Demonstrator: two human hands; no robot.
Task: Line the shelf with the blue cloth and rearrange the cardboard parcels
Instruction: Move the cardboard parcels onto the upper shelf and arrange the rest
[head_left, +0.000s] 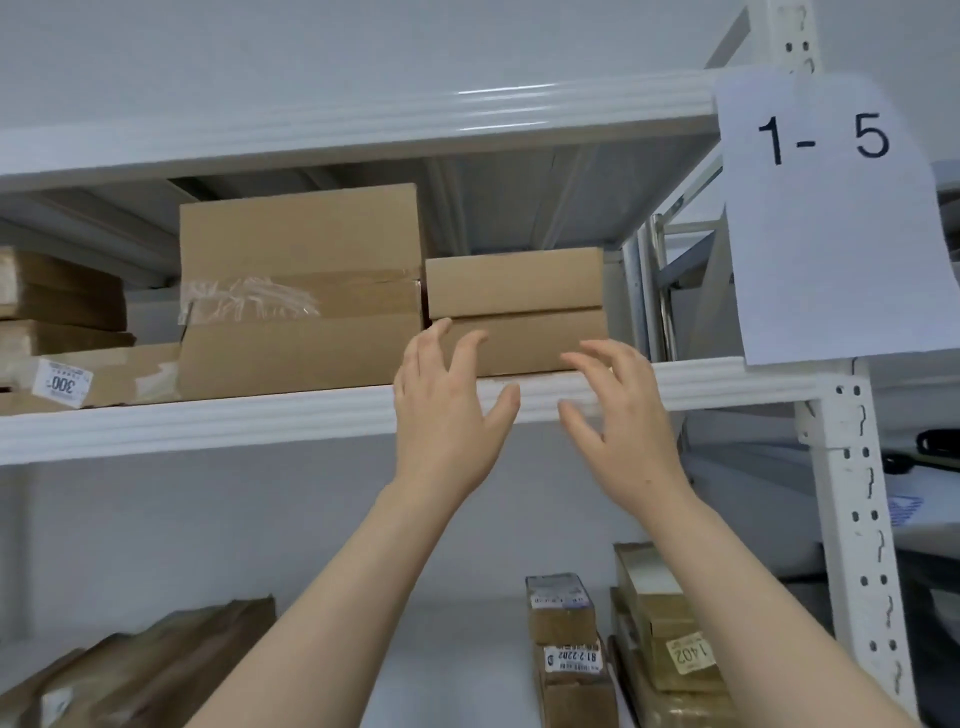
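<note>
White shelf (260, 421) edge, no blue cloth in sight. Left hand (447, 415), right hand (618, 415) spread, empty, near stacked small parcels (519, 283). Could tip top one if pulled unevenly.

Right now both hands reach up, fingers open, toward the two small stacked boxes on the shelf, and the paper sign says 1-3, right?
Not quite: the head view shows the paper sign reads 1- 5, not 1-3. The rest holds: left hand and right hand reach up, fingers open, toward the two small stacked boxes on the shelf.
</note>
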